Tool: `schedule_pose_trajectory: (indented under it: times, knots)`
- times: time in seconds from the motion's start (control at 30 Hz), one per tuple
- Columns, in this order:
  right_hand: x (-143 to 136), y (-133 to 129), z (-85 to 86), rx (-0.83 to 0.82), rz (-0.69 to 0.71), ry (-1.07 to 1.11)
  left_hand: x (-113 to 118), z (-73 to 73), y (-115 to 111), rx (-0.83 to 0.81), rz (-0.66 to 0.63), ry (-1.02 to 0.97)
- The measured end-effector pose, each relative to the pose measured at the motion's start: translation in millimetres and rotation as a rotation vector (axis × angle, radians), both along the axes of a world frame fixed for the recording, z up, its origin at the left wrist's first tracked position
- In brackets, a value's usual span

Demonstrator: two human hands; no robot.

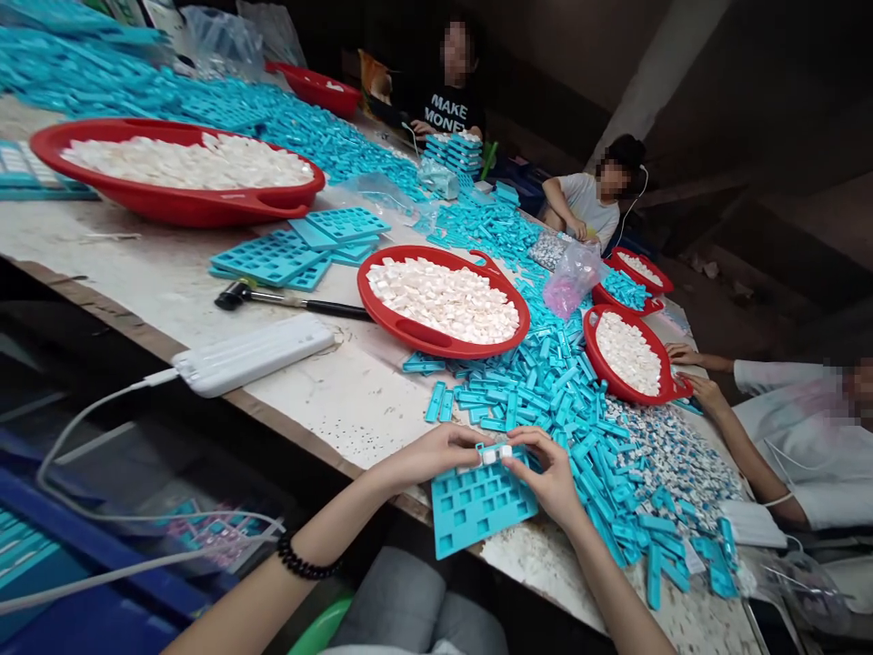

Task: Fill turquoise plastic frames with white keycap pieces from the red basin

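Note:
Both my hands meet over a blue tray [483, 509] with rows of square holes, which lies at the table's near edge and juts past it. My left hand [446, 453], a black bead bracelet on its wrist, has its fingers closed on a small blue piece [486, 447] at the tray's far edge. From the right, my right hand [546, 468] pinches the same piece between thumb and fingers. Small white blocks [496, 454] show between the fingertips, at the blue piece. Fingers partly hide both.
Red basins [443, 341] of white pieces stand beyond my hands. Loose blue strips [538, 382] heap up ahead and right. A hammer [293, 299], white power strip [255, 353] and blue trays [273, 257] lie left. People sit across and at right; one person's hands [706, 391] are near a basin.

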State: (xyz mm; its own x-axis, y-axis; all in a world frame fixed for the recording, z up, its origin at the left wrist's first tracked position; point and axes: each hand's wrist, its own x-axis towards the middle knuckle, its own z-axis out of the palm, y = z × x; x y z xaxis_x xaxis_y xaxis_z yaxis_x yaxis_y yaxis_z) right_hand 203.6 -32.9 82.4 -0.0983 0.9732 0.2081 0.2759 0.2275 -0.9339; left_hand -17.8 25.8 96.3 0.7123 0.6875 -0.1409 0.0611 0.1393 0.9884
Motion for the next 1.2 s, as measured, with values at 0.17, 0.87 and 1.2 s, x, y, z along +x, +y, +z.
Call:
schedule_pose_trajectory:
  times: [0.17, 0.87, 1.2]
  knots:
    - [1, -3, -0.2, 0.018, 0.005, 0.012, 4, -0.3, 3, 0.028, -0.030, 0.083]
    - [-3, -12, 8.0, 0.177, 0.064, -0.099, 13, -2.3, -14, -0.167, 0.121, 0.086]
    - [-18, -17, 13.1, -0.218, -0.022, 0.217, 9, 9.4, -30, 0.034, 0.178, 0.066]
